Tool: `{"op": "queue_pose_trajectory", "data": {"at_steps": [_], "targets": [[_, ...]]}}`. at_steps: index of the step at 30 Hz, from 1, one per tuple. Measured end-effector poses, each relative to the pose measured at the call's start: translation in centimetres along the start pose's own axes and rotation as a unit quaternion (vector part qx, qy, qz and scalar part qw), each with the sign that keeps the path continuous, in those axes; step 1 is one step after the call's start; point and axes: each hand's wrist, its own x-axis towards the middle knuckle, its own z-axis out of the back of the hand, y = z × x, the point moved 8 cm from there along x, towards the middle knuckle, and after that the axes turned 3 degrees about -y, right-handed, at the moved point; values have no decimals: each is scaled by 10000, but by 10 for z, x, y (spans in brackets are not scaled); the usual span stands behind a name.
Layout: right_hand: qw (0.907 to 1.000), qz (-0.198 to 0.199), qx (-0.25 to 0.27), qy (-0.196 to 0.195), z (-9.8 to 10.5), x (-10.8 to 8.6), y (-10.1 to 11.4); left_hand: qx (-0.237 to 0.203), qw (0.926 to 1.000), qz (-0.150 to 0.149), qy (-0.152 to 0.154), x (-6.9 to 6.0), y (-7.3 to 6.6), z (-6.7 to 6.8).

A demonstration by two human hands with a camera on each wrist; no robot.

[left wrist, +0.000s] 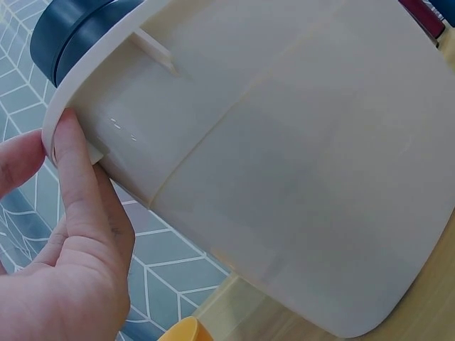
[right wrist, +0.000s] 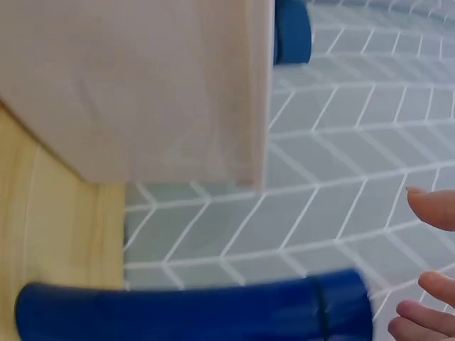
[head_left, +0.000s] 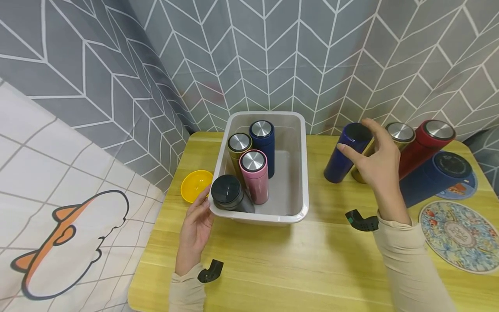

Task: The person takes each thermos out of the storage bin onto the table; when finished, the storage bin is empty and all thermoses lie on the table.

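At its front left corner, the white plastic bin (head_left: 303, 173) has its rim pinched between the thumb and fingers of my left hand (head_left: 196, 227). Inside the bin stand a gold thermos (head_left: 239, 145), a dark blue thermos (head_left: 263, 138) and a pink thermos (head_left: 256, 177); a dark grey thermos (head_left: 228, 193) leans in the near left corner. My right hand (head_left: 380, 167) is spread above a glossy blue thermos (head_left: 341, 158) on the table, thumb and fingers on either side of its lid. In the right wrist view the fingertips (right wrist: 434, 209) are apart from that blue thermos (right wrist: 192, 312).
Behind my right hand stand another gold thermos (head_left: 400, 132), a red thermos (head_left: 421, 145) and a wide blue thermos (head_left: 432, 175). A patterned round mat (head_left: 460, 234) lies at the right. A yellow bowl (head_left: 195, 184) sits left of the bin. Patterned curtain (head_left: 280, 56) backs the table.
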Motion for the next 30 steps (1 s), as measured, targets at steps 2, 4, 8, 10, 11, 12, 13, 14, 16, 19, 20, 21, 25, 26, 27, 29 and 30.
{"op": "queue_pose_trajectory", "data": {"at_steps": [2,4,8,10,11,12,13,14,16,19,20,21,25,26,27,29,30], "targets": [[9996,143,29,241,-5,-9,10,-29,10000,0,21,0,0,0],[9983,308,101,494,-12,-19,20,-40,10000,3,36,0,0,0],[9922,622,600,895,-31,-41,37,-34,10000,13,45,0,0,0],[9869,732,969,1066,-42,-52,43,-39,10000,21,38,0,0,0],[9834,759,1152,1178,-48,-58,45,-38,10000,27,40,0,0,0],[9803,783,1276,1286,-54,-63,48,-42,10000,28,42,0,0,0],[9772,798,1379,1406,-59,-68,50,-46,10000,31,45,-1,0,0],[9734,807,1497,1533,-64,-73,52,-45,10000,37,46,-1,0,0],[9672,797,1608,1796,-74,-82,54,-36,10000,48,58,-1,0,0],[9571,690,1801,2165,-87,-94,56,-45,9999,56,84,-1,1,-1],[9536,651,1835,2299,-92,-98,57,-59,9999,57,88,0,1,-1],[9508,616,1831,2421,-96,-101,57,-68,9999,50,94,0,1,-1],[9397,556,1852,2819,-114,-114,61,-124,9999,14,99,0,1,-1],[9374,556,1853,2894,-118,-117,63,-122,9999,10,91,0,0,-1],[9356,554,1845,2959,-122,-119,64,-110,9999,5,84,0,0,-1],[9308,564,1865,3093,-130,-124,68,-77,10000,12,43,0,0,0],[9286,587,1872,3150,-134,-126,70,-57,10000,16,19,0,0,1]]}}
